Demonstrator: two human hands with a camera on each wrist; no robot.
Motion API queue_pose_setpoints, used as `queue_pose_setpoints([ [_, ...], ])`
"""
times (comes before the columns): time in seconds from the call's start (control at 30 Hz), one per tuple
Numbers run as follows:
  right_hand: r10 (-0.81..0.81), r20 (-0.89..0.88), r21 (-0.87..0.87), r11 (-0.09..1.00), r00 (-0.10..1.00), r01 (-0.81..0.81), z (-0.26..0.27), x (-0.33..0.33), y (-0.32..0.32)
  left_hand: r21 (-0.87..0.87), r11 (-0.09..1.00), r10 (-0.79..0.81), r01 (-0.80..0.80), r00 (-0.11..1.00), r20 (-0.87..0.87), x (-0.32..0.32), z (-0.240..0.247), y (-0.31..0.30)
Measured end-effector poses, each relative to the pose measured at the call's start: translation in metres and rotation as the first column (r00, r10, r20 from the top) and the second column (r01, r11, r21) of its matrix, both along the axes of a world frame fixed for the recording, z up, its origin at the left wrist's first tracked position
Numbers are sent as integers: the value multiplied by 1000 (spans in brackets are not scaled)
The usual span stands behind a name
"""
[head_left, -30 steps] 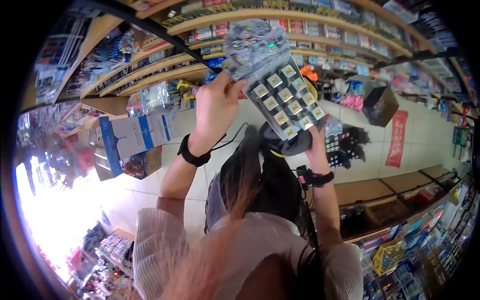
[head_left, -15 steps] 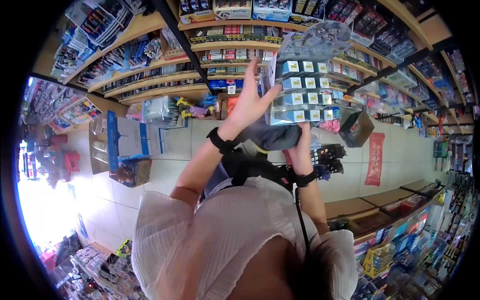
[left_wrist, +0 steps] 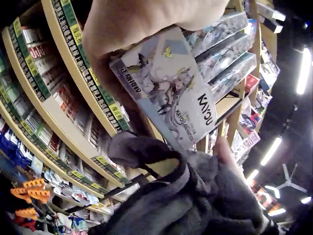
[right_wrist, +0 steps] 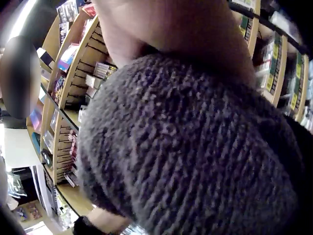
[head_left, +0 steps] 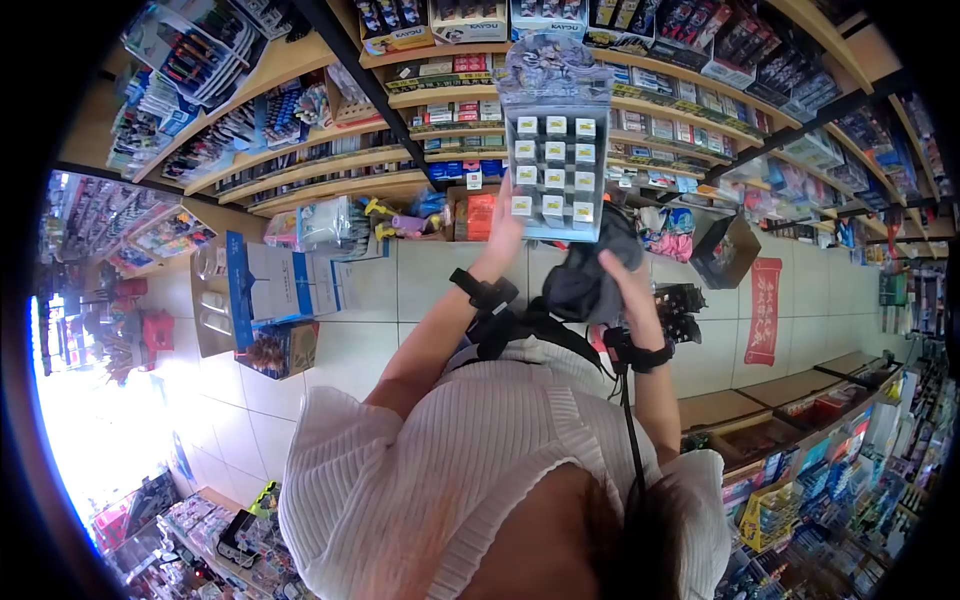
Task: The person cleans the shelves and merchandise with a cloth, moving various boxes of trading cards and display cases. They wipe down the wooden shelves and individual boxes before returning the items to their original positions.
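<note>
A clear-fronted display box [head_left: 555, 232] stands upright before the chest, with several small white-topped packs in rows and a printed header card [head_left: 553, 75]. My left hand [head_left: 506, 232] holds it at its lower left side, fingers partly hidden behind it. In the left wrist view, the printed side panel [left_wrist: 171, 93] reads KAYOU, close under that hand. My right hand [head_left: 632, 287] grips a bundled dark grey knitted cloth [head_left: 583, 283] just below and right of the box. That cloth [right_wrist: 181, 142] fills most of the right wrist view, its ribbed knit showing.
Curved wooden shelves [head_left: 680, 115] packed with boxed goods run behind the display box. Blue-and-white cartons [head_left: 270, 285] stand at left on the tiled floor [head_left: 360, 300]. A dark open box [head_left: 725, 250] and a red banner [head_left: 764, 310] lie at right.
The display box has gone from tilted to upright, facing me. My left hand has moved from its upper corner, through spread fingers, to its lower left side. The right hand keeps the cloth.
</note>
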State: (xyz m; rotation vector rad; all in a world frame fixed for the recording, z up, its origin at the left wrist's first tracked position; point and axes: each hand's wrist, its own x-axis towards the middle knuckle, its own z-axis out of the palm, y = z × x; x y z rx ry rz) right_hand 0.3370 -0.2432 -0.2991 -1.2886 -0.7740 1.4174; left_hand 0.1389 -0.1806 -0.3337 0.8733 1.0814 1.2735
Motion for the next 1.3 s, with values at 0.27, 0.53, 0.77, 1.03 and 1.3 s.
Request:
queue_pose_setpoints([
  [0.27,-436,540,682,728,720,-71,104,17,56,-101,994,-42,35,997,-67,-23,4,7],
  [0.53,-374,916,346,549,146,-761,136,-53,78,176,978,140,-112,977,-158,8,15,2],
  [0.77,-152,947,319,522,282,-791,136,-40,64,175,982,98,-69,982,-163,-1,15,-2],
  [1.03,-198,916,401,495,349,-771,141,-20,44,111,994,19,19,942,-335,-1,11,-2],
  [1.3,-407,682,698,608,607,-377,145,-8,51,270,962,41,45,952,-304,15,13,7],
])
